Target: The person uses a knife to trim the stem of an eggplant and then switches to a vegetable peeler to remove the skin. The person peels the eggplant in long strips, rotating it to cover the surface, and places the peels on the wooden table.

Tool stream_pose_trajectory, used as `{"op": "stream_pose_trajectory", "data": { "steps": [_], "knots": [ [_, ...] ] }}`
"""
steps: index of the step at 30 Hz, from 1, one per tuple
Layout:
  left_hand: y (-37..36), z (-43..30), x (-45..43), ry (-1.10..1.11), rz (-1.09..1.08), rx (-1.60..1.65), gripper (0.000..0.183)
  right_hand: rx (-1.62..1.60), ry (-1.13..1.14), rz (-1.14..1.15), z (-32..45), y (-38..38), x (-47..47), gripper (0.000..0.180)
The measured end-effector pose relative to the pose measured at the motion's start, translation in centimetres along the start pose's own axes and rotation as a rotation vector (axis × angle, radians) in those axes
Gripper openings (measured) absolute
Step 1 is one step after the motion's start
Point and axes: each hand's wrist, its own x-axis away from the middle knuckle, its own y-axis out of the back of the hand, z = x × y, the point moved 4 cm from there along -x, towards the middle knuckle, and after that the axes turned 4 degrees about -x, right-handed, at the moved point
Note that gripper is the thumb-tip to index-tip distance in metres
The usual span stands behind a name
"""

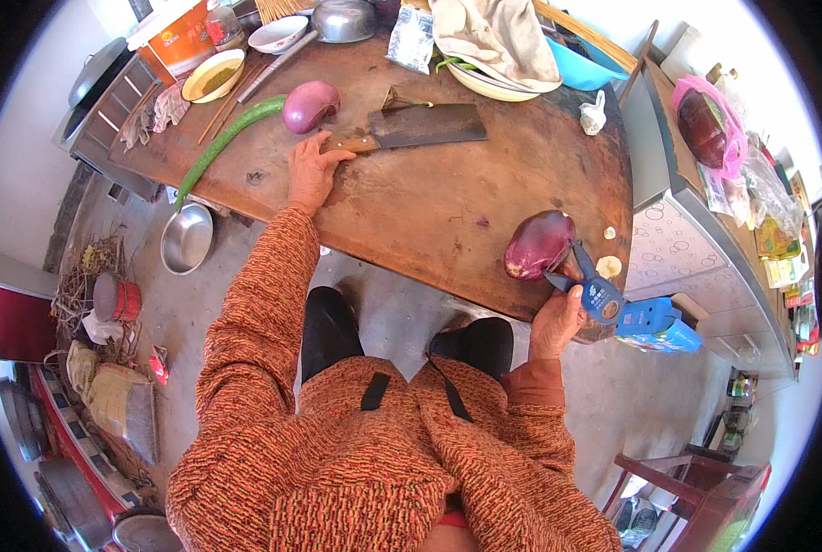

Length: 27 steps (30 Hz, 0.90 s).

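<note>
My left hand (312, 172) rests on the wooden table with thumb and fingers spread at the handle end of a cleaver (428, 127). Its blade lies flat, pointing right, against a cut-off eggplant stem cap (400, 100). Just beyond the hand is a purple eggplant (311, 107) beside a long, curved green gourd or cucumber (231, 141). At the table's right front edge, my right hand (556, 321) grips a blue Y-shaped peeler (598, 298). The peeler's prongs point at a second purple eggplant (539, 245), close against it; the contact is partly hidden.
Pale slices (608, 266) lie right of the second eggplant. A yellowish bowl (213, 76), a cloth-covered basin (497, 84) and a garlic bulb (592, 113) sit farther back. A blue carton (649, 324) is by the right corner. On the floor stands a metal bowl (187, 239).
</note>
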Motion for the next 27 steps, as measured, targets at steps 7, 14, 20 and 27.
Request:
{"op": "stream_pose_trajectory", "data": {
  "steps": [7,14,20,27],
  "knots": [
    [2.4,-0.6,1.2,0.230,-0.080,-0.052,0.029,-0.023,-0.002,-0.014,0.1,-0.1,0.1,0.034],
    [2.3,-0.3,2.2,0.209,-0.009,-0.175,0.017,-0.110,-0.040,-0.076,0.1,-0.2,0.2,0.024],
    [1.4,-1.2,2.3,0.153,0.049,-0.145,0.012,-0.124,-0.056,-0.107,-0.2,0.3,0.3,0.021],
    [0.1,-14.6,1.4,0.072,0.297,0.302,0.011,-0.105,-0.057,-0.168,-0.3,0.6,0.4,0.017]
  ]
}}
